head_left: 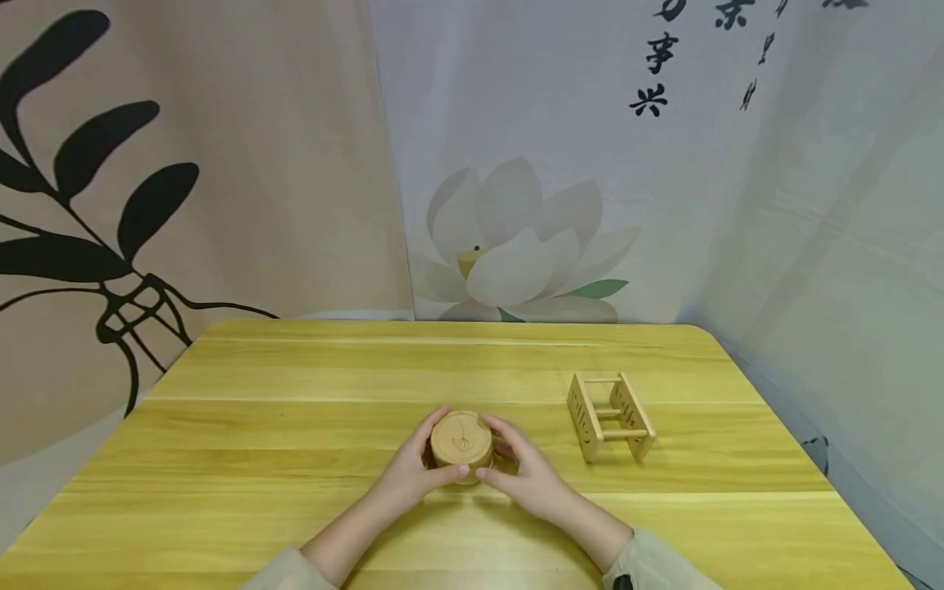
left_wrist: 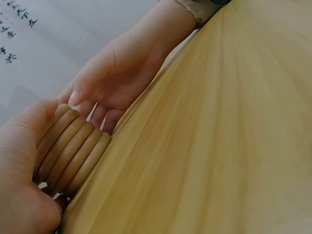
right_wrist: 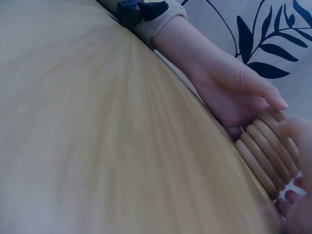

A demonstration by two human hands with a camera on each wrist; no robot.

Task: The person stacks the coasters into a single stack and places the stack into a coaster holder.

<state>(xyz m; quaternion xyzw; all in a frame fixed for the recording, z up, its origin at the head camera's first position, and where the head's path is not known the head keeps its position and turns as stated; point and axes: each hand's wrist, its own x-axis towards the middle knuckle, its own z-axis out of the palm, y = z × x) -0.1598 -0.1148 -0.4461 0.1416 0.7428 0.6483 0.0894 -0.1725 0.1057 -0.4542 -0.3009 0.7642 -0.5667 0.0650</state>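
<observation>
A stack of several round wooden coasters [head_left: 462,438] stands at the middle of the table, the top one engraved with a leaf-like line drawing. My left hand [head_left: 407,469] holds the stack from the left, thumb at the near side and fingers round the far side. From the right, my right hand [head_left: 537,477] holds it the same way, with both thumb tips close together in front. In the left wrist view the coasters [left_wrist: 73,148] show their rounded edges, one above another down to the tabletop. The right wrist view shows the coasters [right_wrist: 268,151] between both hands.
A small wooden rack [head_left: 612,418] with slotted side panels and crossbars stands to the right of the hands. The wooden table [head_left: 258,442] reaches back to cloth hangings [head_left: 295,164] printed with leaves, a lotus and writing.
</observation>
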